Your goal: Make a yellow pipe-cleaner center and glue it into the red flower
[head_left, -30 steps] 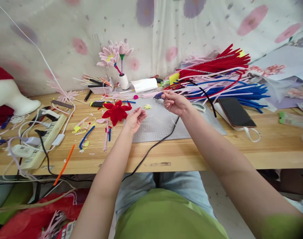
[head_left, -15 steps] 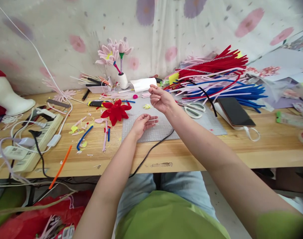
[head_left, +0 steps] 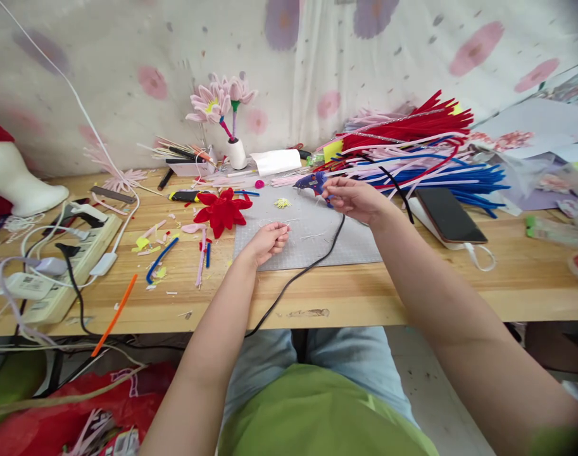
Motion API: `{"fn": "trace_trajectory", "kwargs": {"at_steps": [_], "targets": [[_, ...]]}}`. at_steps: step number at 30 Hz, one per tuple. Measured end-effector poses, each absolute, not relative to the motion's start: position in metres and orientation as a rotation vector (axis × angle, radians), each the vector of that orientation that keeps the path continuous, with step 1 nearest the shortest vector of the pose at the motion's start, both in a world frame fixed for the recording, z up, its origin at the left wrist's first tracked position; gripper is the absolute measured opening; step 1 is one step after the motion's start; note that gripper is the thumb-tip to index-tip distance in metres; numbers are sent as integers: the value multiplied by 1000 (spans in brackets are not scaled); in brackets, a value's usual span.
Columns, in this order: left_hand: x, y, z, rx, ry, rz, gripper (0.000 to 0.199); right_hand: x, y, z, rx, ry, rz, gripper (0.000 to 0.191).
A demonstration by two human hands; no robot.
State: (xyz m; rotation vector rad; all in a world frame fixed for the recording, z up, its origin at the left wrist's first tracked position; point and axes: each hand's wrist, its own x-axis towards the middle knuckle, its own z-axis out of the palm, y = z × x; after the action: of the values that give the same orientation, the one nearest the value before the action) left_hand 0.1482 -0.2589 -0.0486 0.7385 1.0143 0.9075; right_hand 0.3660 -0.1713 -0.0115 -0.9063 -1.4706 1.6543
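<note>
My left hand point(head_left: 270, 242) is closed over the front of the grey cutting mat point(head_left: 298, 250), its fingertips pinching a thin white thread point(head_left: 283, 223). To the right, my right hand point(head_left: 358, 197) is raised with thumb and fingers pinched together; whatever is in them is too fine to make out. Just behind it lies a blue glue gun point(head_left: 311, 182), partly covered by the hand. A small yellow fringed piece point(head_left: 282, 202) rests on the mat. Left of the mat sits a red fuzzy flower point(head_left: 223, 212).
Red, white and blue pipe cleaners point(head_left: 426, 152) are heaped at the back right, near a phone point(head_left: 450, 214). A black cord point(head_left: 289, 285) crosses the front edge. Pink flowers stand in a white vase point(head_left: 235, 154). A power strip point(head_left: 70, 272) lies at left among cables.
My right hand has moved right and slightly down, uncovering the glue gun and now hiding the scissors. My left hand's fingers have curled in from being stretched out.
</note>
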Motion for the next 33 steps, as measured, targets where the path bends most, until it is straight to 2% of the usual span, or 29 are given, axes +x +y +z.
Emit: {"fn": "trace_trajectory", "kwargs": {"at_steps": [3,6,8,9,13,17,25,28,33], "targets": [[151,-259,-52,750,1037,943,7,372,-173,-23,-1217,-1798,1447,17],[150,-257,-53,718,1045,1051,8,375,-172,-34,-1505,-2053,693,18],[146,-254,-53,665,1032,1137,7,372,-175,-38,-1456,-2127,271,20],[145,-253,-52,634,1024,1166,6,368,-177,-39,-1361,-2197,195,20],[140,-250,-51,519,1024,1178,11,348,-187,-46,-971,-2643,449,15],[140,-252,-51,485,1032,1176,16,336,-186,-59,-868,-2780,697,12],[148,-253,-52,624,1125,1103,11,326,-197,-58,-844,-1995,1334,27],[154,-255,-53,730,1192,1023,7,315,-203,-57,-863,-1910,1307,26],[160,-259,-54,892,1271,897,5,305,-208,-66,-973,-2248,954,11]]}}
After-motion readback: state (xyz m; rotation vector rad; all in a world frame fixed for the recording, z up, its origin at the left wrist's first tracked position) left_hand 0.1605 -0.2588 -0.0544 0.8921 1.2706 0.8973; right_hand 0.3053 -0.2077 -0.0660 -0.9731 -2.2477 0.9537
